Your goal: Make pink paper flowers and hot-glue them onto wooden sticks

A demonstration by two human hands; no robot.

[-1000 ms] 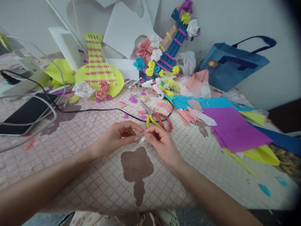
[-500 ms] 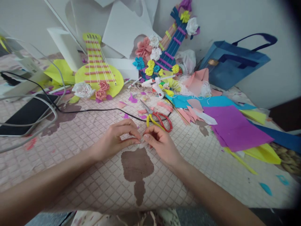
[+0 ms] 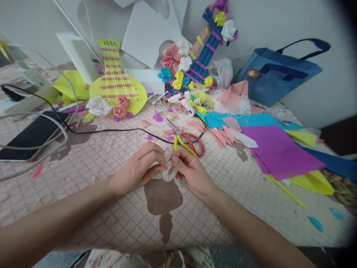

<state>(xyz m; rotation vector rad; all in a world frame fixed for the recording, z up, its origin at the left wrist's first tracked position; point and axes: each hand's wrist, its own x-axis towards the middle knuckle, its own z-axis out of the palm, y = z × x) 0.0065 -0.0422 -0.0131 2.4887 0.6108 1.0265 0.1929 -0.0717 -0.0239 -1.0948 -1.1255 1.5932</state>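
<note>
Head view. White ring [image 3: 168, 174], probably a tape roll, sits between the two hands over the quilted tablecloth [image 3: 119, 219], above the top of a brown patch. Left hand [image 3: 142, 165]: fingers curled, thumb and fingertips nearly together at ring's left edge; firm pinch or just touching, can't tell. Right hand [image 3: 193, 169]: thumb and fingers pinch ring's right side. Scissors [image 3: 177, 130] lie just beyond the hands, red and yellow handles.

Containers: blue tote bag [image 3: 275, 80] leans tilted near the wall, dark handle up; gold-brown disc [image 3: 253, 73] shows at its left part, inside or outside unclear; other contents hidden. Crumpled clear plastic bag [image 3: 224, 72] beside the blue paper guitar [image 3: 210, 48], contents unreadable. White glue gun [image 3: 185, 102] in front. Yellow paper guitar [image 3: 134, 83] leans at left, strung, white and pink flowers at its base.
</note>
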